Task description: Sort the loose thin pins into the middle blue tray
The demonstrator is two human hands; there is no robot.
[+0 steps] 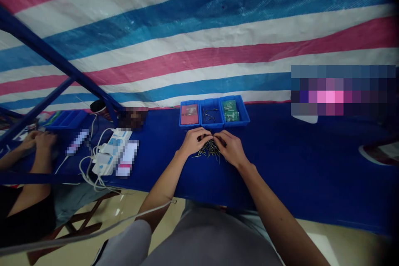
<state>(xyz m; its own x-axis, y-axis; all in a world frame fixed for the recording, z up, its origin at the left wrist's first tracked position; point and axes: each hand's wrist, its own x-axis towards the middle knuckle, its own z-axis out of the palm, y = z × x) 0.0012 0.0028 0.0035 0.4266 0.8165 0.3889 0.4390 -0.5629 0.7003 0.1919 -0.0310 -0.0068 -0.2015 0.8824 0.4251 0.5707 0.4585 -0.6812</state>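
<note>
My left hand (193, 141) and my right hand (230, 146) rest close together on a blue table (280, 153), fingertips nearly touching over a small heap of thin metal pins (209, 150). Both hands have curled fingers pinching at the pins; what exactly sits between the fingertips is too small to tell. Just beyond the hands stands a row of three blue bins (214, 112): the left one holds something red, the middle one a few dark pins, the right one green boards.
A white power strip (112, 151) with cables lies to the left. Another person's hands (39, 139) work at the far left near a blue tray (67, 118). A striped tarp hangs behind the table. Blue frame bars cross the upper left.
</note>
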